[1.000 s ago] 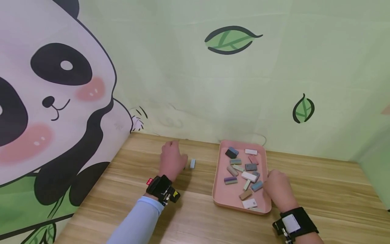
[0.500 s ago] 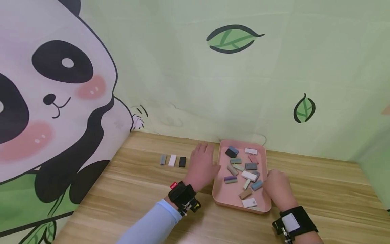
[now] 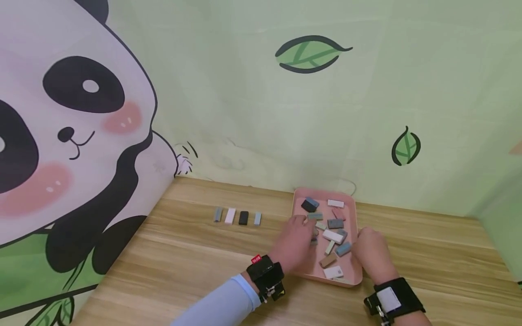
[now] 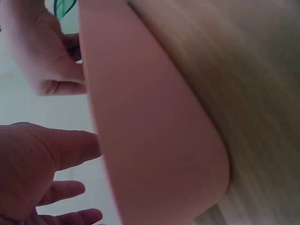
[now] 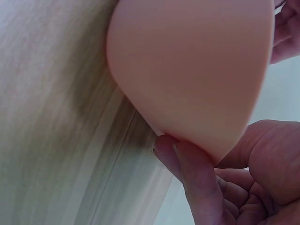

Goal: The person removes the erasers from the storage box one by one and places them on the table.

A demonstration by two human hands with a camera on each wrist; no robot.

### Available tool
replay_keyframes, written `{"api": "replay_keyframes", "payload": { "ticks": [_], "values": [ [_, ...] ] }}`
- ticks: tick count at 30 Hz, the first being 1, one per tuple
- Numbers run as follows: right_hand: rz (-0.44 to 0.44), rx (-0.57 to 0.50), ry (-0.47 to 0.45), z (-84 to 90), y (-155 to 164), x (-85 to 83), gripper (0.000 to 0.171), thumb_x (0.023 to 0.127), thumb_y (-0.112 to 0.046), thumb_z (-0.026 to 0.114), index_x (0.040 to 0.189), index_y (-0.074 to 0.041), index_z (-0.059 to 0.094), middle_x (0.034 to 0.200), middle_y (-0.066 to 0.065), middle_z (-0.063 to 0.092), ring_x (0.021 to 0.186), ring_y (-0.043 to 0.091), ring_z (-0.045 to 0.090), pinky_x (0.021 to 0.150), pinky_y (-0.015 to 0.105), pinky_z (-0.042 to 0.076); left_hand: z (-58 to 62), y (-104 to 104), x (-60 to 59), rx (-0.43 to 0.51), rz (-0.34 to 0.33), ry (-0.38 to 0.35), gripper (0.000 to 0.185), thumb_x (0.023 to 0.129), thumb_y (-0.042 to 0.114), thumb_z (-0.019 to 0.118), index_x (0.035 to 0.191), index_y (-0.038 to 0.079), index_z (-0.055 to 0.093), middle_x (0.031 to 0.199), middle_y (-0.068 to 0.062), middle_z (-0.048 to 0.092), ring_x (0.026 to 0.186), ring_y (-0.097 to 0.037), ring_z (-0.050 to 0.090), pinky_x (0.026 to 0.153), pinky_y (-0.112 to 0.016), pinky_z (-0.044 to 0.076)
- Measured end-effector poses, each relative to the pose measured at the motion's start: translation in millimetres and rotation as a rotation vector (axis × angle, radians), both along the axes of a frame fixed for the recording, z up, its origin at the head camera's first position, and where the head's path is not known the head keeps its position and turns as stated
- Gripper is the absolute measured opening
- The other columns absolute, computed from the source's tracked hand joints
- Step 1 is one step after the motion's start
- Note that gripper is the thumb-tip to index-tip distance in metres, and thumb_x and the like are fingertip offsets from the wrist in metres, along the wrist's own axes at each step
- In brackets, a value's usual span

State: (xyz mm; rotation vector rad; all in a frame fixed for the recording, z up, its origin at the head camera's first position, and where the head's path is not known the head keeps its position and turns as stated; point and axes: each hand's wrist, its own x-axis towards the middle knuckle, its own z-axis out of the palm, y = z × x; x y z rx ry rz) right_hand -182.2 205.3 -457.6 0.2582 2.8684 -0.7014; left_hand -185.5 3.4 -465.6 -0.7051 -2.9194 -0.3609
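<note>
A shallow pink tray point(image 3: 311, 267) holds several small rectangular blocks in white, grey, blue, brown and pink. My left hand point(image 3: 295, 242) reaches over its left side, fingertips down among the blocks and covering some of them. In the left wrist view the thumb meets the tray rim and the other fingers of that left hand point(image 4: 28, 168) are spread apart. On the right side, my right hand point(image 3: 375, 253) grips the tray's edge. The right wrist view shows fingers point(image 5: 197, 183) under the tray wall point(image 5: 187, 61) and the thumb on the inner side.
Left of the tray, a row stands on the wooden table point(image 3: 195, 258): a grey block point(image 3: 218, 214), a white block point(image 3: 230, 216), a black block point(image 3: 243, 218) and a light blue block point(image 3: 258, 218). A green backdrop point(image 3: 253, 113) with a panda rises behind.
My left hand has moved right, from beside the row of blocks to inside the tray, uncovering the whole row. The right hand keeps its grip on the tray, which stays put.
</note>
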Motion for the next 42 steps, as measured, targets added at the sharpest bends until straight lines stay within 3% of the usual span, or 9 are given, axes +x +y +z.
{"api": "replay_keyframes", "payload": {
  "ticks": [5,11,18,26,33,42],
  "values": [
    [-0.011,-0.017,-0.011,-2.8,0,1.8,0.015,0.084,-0.001,0.053,0.089,0.009,0.062,0.072,0.013,0.057,0.059,0.021,0.054,0.046,0.027,0.041,-6.9,6,5.3,-0.042,-0.032,-0.085,0.042,0.088,0.018,0.061,0.129,0.017,0.052,0.11,-0.004,0.055,0.093,-0.014,0.049,0.079,-0.025,0.049],
    [-0.017,-0.048,-0.004,-1.7,1,1.7,0.016,0.084,0.0,0.052,0.091,0.009,0.062,0.072,0.013,0.057,0.058,0.019,0.055,0.046,0.026,0.042,-8.4,12,7.3,-0.059,-0.035,-0.163,0.044,0.084,0.019,0.064,0.126,0.016,0.053,0.11,-0.006,0.054,0.087,-0.016,0.048,0.069,-0.024,0.045],
    [-0.021,-0.05,-0.001,-1.1,0,1.5,0.015,0.084,-0.001,0.052,0.09,0.009,0.063,0.071,0.012,0.058,0.057,0.019,0.055,0.045,0.026,0.043,-8.2,13,7.1,-0.126,-0.051,-0.159,0.036,0.083,0.019,0.064,0.119,0.017,0.059,0.117,-0.011,0.055,0.086,-0.019,0.051,0.065,-0.026,0.046],
    [-0.012,-0.038,0.024,-2.4,1,0.7,0.014,0.082,0.0,0.053,0.087,0.009,0.063,0.07,0.012,0.058,0.056,0.019,0.055,0.044,0.027,0.042,-13.5,14,5.5,-0.159,-0.078,-0.1,0.03,0.083,0.021,0.065,0.112,0.017,0.062,0.109,-0.007,0.058,0.082,-0.017,0.051,0.065,-0.024,0.044],
    [-0.005,-0.036,0.03,-1.8,1,-0.1,0.013,0.081,0.0,0.054,0.084,0.008,0.064,0.069,0.012,0.058,0.056,0.018,0.055,0.044,0.027,0.042,-14.6,14,4.8,-0.178,-0.097,-0.09,0.023,0.083,0.02,0.065,0.105,0.017,0.065,0.098,-0.002,0.061,0.077,-0.015,0.051,0.064,-0.023,0.042],
    [0.003,-0.03,0.058,-3.8,1,0.2,0.013,0.081,-0.001,0.055,0.081,0.007,0.065,0.067,0.01,0.059,0.056,0.018,0.054,0.044,0.027,0.041,-12.8,10,4.8,-0.106,-0.105,-0.088,0.022,0.085,0.014,0.065,0.105,0.021,0.068,0.094,0.004,0.067,0.076,-0.009,0.055,0.067,-0.021,0.046]
  ]
}}
